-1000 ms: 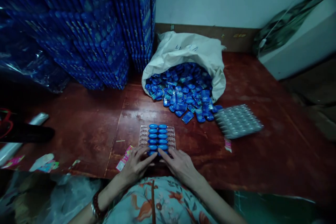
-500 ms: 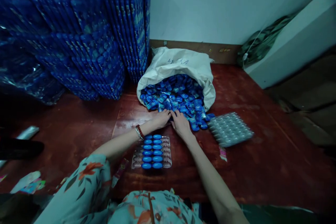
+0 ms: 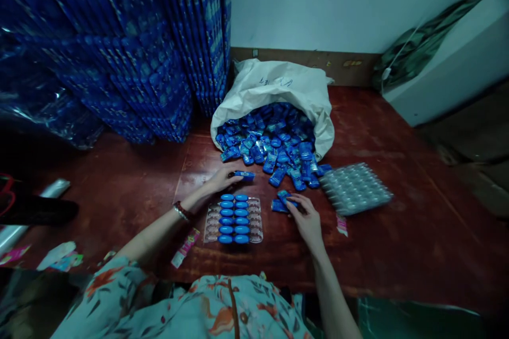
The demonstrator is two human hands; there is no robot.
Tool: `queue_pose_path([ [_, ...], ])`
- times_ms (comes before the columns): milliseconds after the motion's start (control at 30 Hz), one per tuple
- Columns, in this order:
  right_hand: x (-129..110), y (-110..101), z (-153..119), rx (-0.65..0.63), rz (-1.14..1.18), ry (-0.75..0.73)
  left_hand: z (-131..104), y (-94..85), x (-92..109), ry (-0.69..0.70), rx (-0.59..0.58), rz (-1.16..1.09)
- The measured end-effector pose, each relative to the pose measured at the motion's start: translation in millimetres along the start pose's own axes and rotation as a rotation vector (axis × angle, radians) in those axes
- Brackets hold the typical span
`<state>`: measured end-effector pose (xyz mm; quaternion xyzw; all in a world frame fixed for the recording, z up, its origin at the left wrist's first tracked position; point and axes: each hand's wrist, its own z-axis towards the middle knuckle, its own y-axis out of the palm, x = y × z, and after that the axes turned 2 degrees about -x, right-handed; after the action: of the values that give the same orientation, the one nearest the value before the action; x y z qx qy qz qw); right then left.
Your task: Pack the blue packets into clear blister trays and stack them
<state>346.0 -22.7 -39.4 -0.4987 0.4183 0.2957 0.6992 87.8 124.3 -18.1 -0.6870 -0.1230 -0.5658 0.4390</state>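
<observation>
My left hand (image 3: 222,178) pinches a small blue packet (image 3: 245,175) just above the clear blister tray (image 3: 255,222). Two columns of blue oval pieces (image 3: 241,221) fill the tray's middle; its side hollows hold none. To the right of the tray, the fingers of my right hand (image 3: 306,215) close on a blue packet (image 3: 283,196), and another blue packet (image 3: 278,205) lies right under it. Many more blue packets (image 3: 277,174) spill from the open mouth of a white sack (image 3: 284,77) beyond my hands.
A stack of clear trays (image 3: 356,189) lies at the right. Tall stacks of blue packages (image 3: 131,58) stand at the back left. Pink wrappers (image 3: 186,247) and paper scraps (image 3: 59,256) lie near the front edge. A dark object (image 3: 40,210) is at the far left.
My hands have parted and drawn back from the spilled packets, left hand to the left, right hand to the right and nearer. Blue packets now show at the fingers of both.
</observation>
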Motion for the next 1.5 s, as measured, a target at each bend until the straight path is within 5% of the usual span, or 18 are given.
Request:
queue_pose_path([
  [133,2.9,3.9,-18.3,-0.032,0.105,0.042,-48.3,-11.1,0.7,-0.316,0.251,-0.344],
  [333,-23.4,11.4,-19.7,0.092,0.011,0.035,-102.2,-27.2,9.5,-0.377,0.444,-0.287],
  [500,-38.1,29.6,-11.9,-0.055,0.183,0.117,-139.2,-17.3,-4.3,-0.425,0.542,-0.228],
  [733,-49.7,42.6,-4.3,-0.271,-0.196,-0.293,-164.2,-1.2,-10.5,-0.29,0.663,0.156],
  [967,-71.4,33.8,4.2,-0.548,-0.642,-0.395,-153.5,0.5,14.8,-0.129,0.495,0.325],
  [1267,-92.1,30.5,18.3,-0.692,-0.836,-0.376,-119.7,-4.4,16.7,-0.123,0.095,0.779],
  [1500,-105.2,35.1,22.9,-0.826,-0.967,-0.468,-92.6,-7.6,36.7,-0.111,-0.134,0.855],
])
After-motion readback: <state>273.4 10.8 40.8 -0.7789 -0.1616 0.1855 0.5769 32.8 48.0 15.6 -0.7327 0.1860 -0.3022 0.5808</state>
